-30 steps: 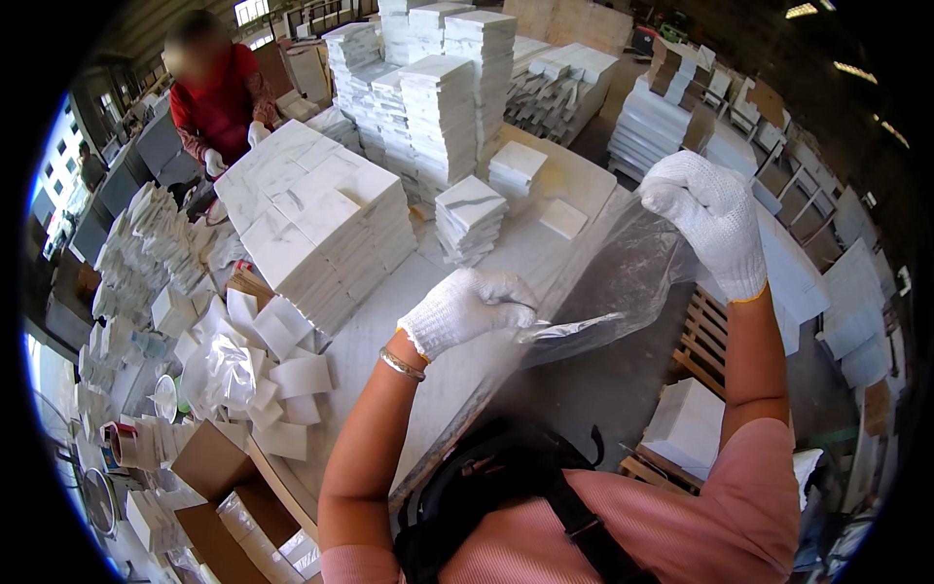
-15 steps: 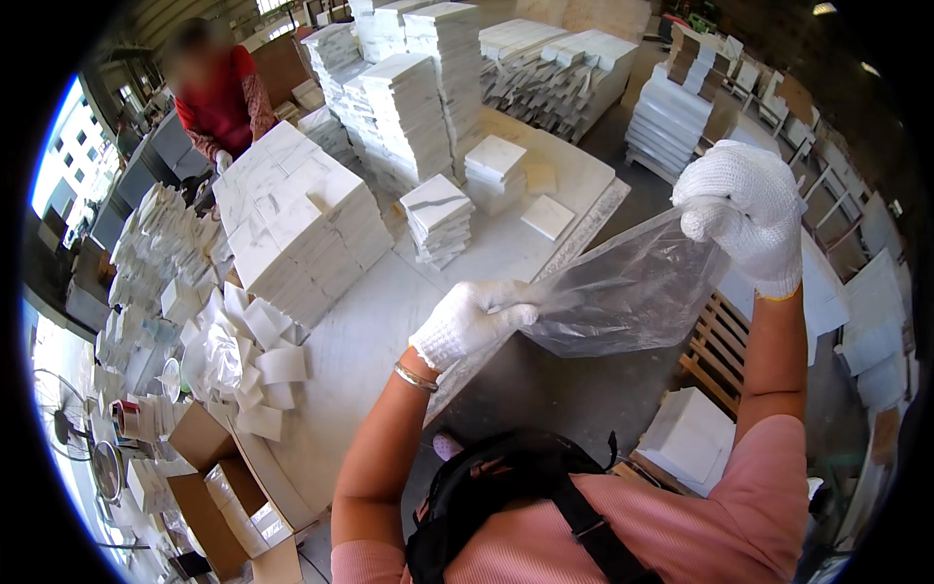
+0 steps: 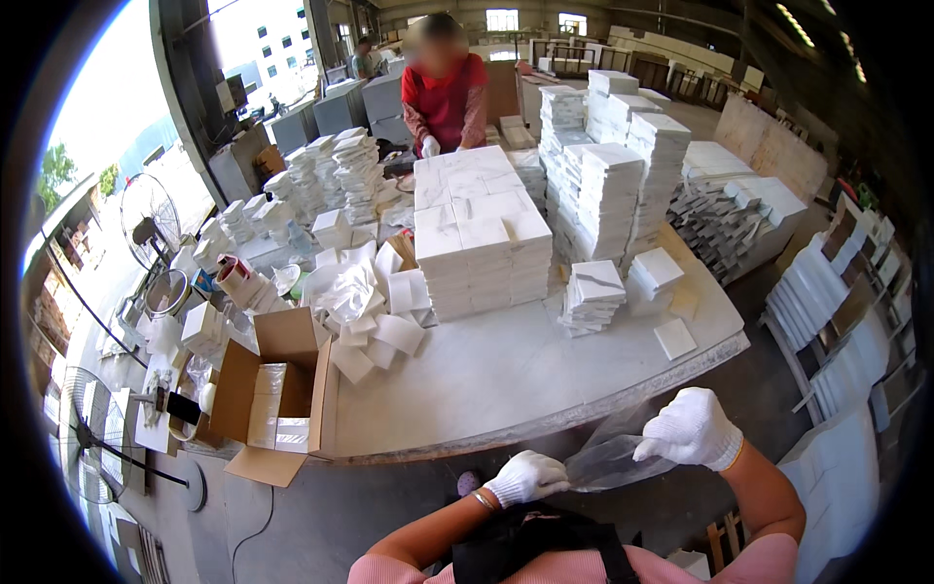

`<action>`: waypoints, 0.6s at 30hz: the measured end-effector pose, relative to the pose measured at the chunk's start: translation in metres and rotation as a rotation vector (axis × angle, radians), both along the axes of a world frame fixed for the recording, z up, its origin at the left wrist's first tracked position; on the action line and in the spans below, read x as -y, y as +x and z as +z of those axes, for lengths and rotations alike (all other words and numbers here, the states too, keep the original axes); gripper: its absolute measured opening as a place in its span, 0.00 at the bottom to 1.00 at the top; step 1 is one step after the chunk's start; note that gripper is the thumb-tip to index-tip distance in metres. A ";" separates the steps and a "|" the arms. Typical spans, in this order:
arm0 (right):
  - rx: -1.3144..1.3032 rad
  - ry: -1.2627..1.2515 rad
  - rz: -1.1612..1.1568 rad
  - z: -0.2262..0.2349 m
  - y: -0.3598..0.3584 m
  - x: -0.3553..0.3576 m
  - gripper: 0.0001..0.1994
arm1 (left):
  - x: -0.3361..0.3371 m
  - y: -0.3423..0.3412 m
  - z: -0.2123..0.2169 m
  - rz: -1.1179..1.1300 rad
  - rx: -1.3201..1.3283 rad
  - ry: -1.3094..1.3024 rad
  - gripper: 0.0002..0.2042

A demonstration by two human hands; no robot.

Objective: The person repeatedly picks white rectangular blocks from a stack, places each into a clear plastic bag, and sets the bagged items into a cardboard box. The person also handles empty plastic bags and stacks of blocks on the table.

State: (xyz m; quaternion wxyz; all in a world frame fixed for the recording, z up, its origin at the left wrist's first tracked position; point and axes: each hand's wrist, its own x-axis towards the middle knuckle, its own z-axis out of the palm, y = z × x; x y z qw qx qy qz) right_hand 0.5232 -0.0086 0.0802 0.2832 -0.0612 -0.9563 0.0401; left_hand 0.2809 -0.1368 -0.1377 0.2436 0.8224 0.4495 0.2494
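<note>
A clear plastic bag (image 3: 608, 465) is stretched between my two gloved hands, just off the front edge of the work table. My left hand (image 3: 528, 478), in a white knit glove, pinches one end. At the other end my right hand (image 3: 691, 430), gloved the same way, is closed on the film. On the table beyond stand a short stack of marbled white tiles (image 3: 593, 297) and a second small stack (image 3: 656, 273). A single tile (image 3: 675, 339) lies flat near the table edge.
A large block of stacked tiles (image 3: 482, 229) and taller stacks (image 3: 613, 185) fill the table's far side. An open cardboard box (image 3: 277, 399) sits at the left, beside loose white foam sheets (image 3: 375, 311). Across the table a person in red (image 3: 448, 97) works. A fan (image 3: 92, 438) stands left.
My view has swung left and up, bringing the box, fan and co-worker further in. Both hands have come lower and closer together, with the bag still held between them.
</note>
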 end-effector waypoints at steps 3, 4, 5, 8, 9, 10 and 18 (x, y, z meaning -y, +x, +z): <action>0.192 0.054 0.175 -0.025 -0.026 0.014 0.19 | 0.031 -0.010 -0.044 0.026 -0.007 -0.053 0.12; 0.174 0.036 0.185 -0.026 -0.034 0.014 0.18 | 0.040 -0.012 -0.053 0.055 -0.003 -0.076 0.12; 0.155 0.018 0.194 -0.029 -0.042 0.013 0.18 | 0.045 -0.017 -0.062 0.083 0.001 -0.098 0.12; 0.117 -0.106 0.282 -0.055 -0.065 0.007 0.16 | 0.050 -0.023 -0.076 0.144 0.095 -0.066 0.13; 0.142 -0.109 0.298 -0.059 -0.074 0.006 0.15 | 0.055 -0.026 -0.079 0.169 0.063 -0.098 0.14; 0.167 -0.113 0.315 -0.062 -0.084 0.002 0.14 | 0.058 -0.032 -0.084 0.198 0.040 -0.125 0.15; 0.262 -0.081 0.374 -0.108 -0.176 -0.027 0.11 | 0.057 -0.073 -0.125 0.341 -0.140 -0.467 0.15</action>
